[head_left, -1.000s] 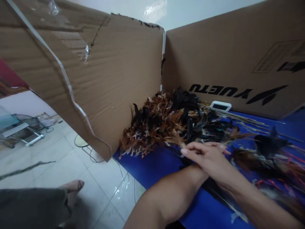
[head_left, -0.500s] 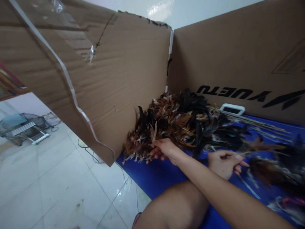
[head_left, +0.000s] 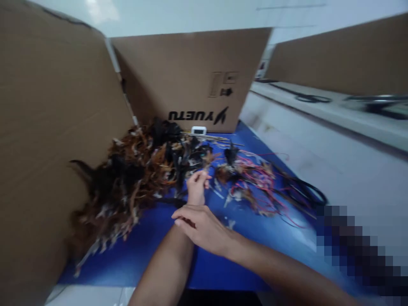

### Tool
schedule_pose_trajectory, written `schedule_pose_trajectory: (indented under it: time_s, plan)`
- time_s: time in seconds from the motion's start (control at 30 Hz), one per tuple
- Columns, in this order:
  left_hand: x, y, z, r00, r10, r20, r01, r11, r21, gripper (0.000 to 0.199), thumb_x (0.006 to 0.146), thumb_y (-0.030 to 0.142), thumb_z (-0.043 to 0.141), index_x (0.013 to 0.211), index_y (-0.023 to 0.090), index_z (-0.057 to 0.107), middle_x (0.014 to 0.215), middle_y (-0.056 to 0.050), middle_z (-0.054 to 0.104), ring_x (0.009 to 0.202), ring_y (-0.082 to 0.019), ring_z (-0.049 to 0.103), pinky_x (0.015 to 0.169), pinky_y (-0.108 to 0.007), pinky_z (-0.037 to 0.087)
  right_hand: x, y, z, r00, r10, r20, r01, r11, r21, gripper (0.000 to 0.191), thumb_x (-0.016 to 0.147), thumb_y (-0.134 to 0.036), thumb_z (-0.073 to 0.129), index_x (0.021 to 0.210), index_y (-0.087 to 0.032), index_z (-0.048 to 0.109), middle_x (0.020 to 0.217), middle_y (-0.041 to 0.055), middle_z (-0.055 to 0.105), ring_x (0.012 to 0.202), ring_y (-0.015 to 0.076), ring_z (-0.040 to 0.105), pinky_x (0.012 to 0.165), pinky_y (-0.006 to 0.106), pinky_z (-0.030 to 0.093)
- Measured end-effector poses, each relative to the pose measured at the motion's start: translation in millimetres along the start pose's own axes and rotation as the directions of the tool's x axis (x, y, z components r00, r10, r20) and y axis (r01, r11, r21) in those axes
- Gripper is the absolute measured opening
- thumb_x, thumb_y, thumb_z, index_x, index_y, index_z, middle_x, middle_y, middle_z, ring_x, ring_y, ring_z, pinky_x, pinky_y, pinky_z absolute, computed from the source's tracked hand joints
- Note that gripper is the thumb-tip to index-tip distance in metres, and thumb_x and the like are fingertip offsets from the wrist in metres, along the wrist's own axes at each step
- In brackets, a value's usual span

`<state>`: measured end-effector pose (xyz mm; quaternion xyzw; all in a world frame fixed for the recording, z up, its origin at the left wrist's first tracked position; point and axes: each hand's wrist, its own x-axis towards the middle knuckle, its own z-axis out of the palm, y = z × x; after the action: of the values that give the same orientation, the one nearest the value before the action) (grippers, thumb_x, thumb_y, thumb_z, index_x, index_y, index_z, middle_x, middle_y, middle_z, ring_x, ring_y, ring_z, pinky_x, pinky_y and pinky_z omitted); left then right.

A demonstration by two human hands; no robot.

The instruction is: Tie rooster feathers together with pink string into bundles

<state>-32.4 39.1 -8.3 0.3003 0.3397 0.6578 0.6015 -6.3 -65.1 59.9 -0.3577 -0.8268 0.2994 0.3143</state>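
Observation:
My left hand (head_left: 198, 186) pinches a small bunch of brown feathers (head_left: 208, 160) above the blue surface (head_left: 223, 263). Across my left wrist and forearm lies my right hand (head_left: 202, 225), its fingers curled and its thumb close to the index finger. Nothing can be made out between those fingertips. A large heap of brown and black feathers (head_left: 149, 165) spreads to the left of both hands. Just right of my left hand are a brown and black feather bundle (head_left: 225, 173) and thin white strips (head_left: 217, 193).
Cardboard panels stand at the left (head_left: 60, 106) and the back (head_left: 178, 76). A small white device (head_left: 199, 131) sits near thin sticks (head_left: 219, 139) by the back panel. Pink strings (head_left: 258, 176) and black cable loops (head_left: 307, 191) lie at the right.
The view has swung right. My right hand has left the feather heap, where it pinched a light feather, and come over my left forearm. My left hand still holds its feathers.

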Motion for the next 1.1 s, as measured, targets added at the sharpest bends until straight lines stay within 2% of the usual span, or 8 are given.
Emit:
schedule_pose_trajectory:
  time_s: [0.1,0.2,0.3,0.4,0.5,0.67,0.9,1.1]
  plan:
    - [4,0,0.2,1.0,0.027,0.009,-0.027,1.0,0.01,0.029,0.063,0.033,0.073,0.078,0.011,0.063,0.061,-0.001,0.062,0.043,-0.003,0.043,0.04,-0.016,0.031,-47,17,-26,0.991,0.019,-0.129,-0.058,0.951,-0.304,0.023,0.087,-0.02,0.048,0.106,-0.019,0.062,0.102,0.0071,0.065,0.097,0.0179,0.058,0.089,0.034,0.045]
    - [5,1,1.8,1.0,0.013,0.005,-0.013,1.0,-0.003,0.03,0.06,0.033,0.076,0.077,0.011,0.063,0.06,-0.001,0.062,0.043,-0.004,0.044,0.04,-0.016,0.031,-94,33,-43,0.982,0.119,-0.145,-0.18,0.81,-0.557,0.043,0.082,-0.033,0.058,0.123,-0.022,0.053,0.13,0.0129,0.051,0.121,0.028,0.043,0.097,0.049,0.038]
    - [2,5,5.7,1.0,0.01,0.019,-0.01,1.0,-0.014,0.031,0.057,0.031,0.079,0.076,0.012,0.063,0.06,0.0,0.062,0.042,-0.003,0.045,0.04,-0.015,0.032,-127,46,-47,0.969,0.226,-0.099,-0.236,0.734,-0.636,0.063,0.077,-0.046,0.062,0.134,-0.026,0.042,0.144,0.0112,0.035,0.134,0.0311,0.026,0.105,0.054,0.028]
    - [-3,8,11.2,0.999,0.019,0.047,-0.018,1.0,-0.007,0.03,0.057,0.03,0.079,0.076,0.012,0.063,0.061,-0.001,0.062,0.042,-0.003,0.045,0.04,-0.015,0.033,-141,54,-41,0.955,0.288,-0.075,-0.269,0.726,-0.633,0.061,0.082,-0.05,0.053,0.137,-0.028,0.038,0.147,0.0089,0.03,0.136,0.0291,0.022,0.108,0.051,0.023]
    - [-7,11,15.9,0.997,0.022,0.075,-0.024,0.999,0.026,0.03,0.058,0.03,0.078,0.076,0.012,0.064,0.062,-0.001,0.062,0.043,-0.004,0.046,0.04,-0.015,0.033,-135,58,-30,0.954,0.285,-0.094,-0.28,0.732,-0.621,0.058,0.087,-0.051,0.044,0.138,-0.024,0.037,0.147,0.0083,0.03,0.137,0.0272,0.02,0.11,0.049,0.02]
    - [-10,15,18.7,0.995,0.035,0.096,-0.039,0.998,0.041,0.03,0.057,0.029,0.079,0.076,0.012,0.064,0.062,-0.001,0.062,0.043,-0.004,0.046,0.04,-0.015,0.034,-101,64,-14,0.96,0.241,-0.144,-0.277,0.73,-0.625,0.061,0.09,-0.053,0.034,0.136,-0.014,0.04,0.145,0.0115,0.034,0.136,0.0281,0.02,0.11,0.05,0.019]
    - [-13,16,18.9,0.991,0.019,0.132,-0.029,0.997,0.073,0.026,0.06,0.026,0.078,0.078,0.013,0.064,0.063,0.0,0.061,0.044,-0.003,0.045,0.041,-0.014,0.035,-48,74,-6,0.978,0.181,-0.102,-0.202,0.713,-0.672,0.053,0.087,-0.046,0.043,0.126,-0.01,0.05,0.138,0.0169,0.042,0.131,0.0331,0.028,0.105,0.054,0.026]
    - [-9,15,17.4,0.992,0.017,0.123,-0.027,0.997,0.077,0.027,0.058,0.028,0.078,0.075,0.014,0.063,0.063,0.001,0.061,0.043,-0.003,0.045,0.04,-0.014,0.034,-57,60,-14,0.985,0.126,-0.12,-0.174,0.745,-0.644,0.044,0.087,-0.042,0.047,0.121,-0.014,0.052,0.135,0.0141,0.045,0.127,0.0298,0.035,0.1,0.049,0.034]
